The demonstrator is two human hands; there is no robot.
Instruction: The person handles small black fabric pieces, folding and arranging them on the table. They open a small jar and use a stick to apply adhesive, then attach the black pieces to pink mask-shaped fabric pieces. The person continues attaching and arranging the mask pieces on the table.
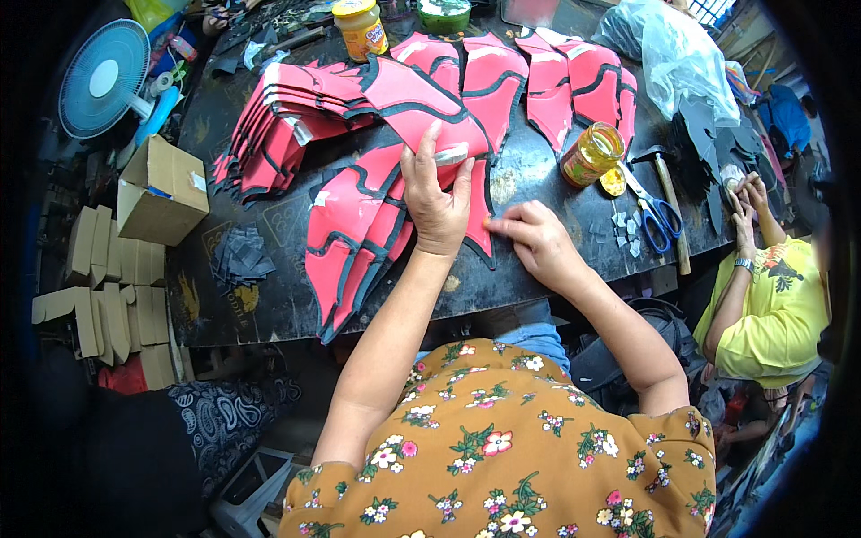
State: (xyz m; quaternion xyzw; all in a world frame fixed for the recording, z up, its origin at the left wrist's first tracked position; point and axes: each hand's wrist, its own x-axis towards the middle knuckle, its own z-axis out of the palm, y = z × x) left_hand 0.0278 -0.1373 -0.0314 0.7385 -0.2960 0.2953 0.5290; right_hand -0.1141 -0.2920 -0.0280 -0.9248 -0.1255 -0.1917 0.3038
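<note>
Red cut pieces with black edging lie fanned out on the dark worktable in front of me. My left hand rests flat on the top red piece, pressing it down, and a small pale strip sits under its fingertips. My right hand is just right of it, its fingertips pinched at the lower right edge of the same piece near its black border.
A stack of more red pieces lies at the left, others at the back. An open glue jar, scissors and a hammer sit at my right. Another person in yellow works at far right. Cardboard boxes and a fan stand left.
</note>
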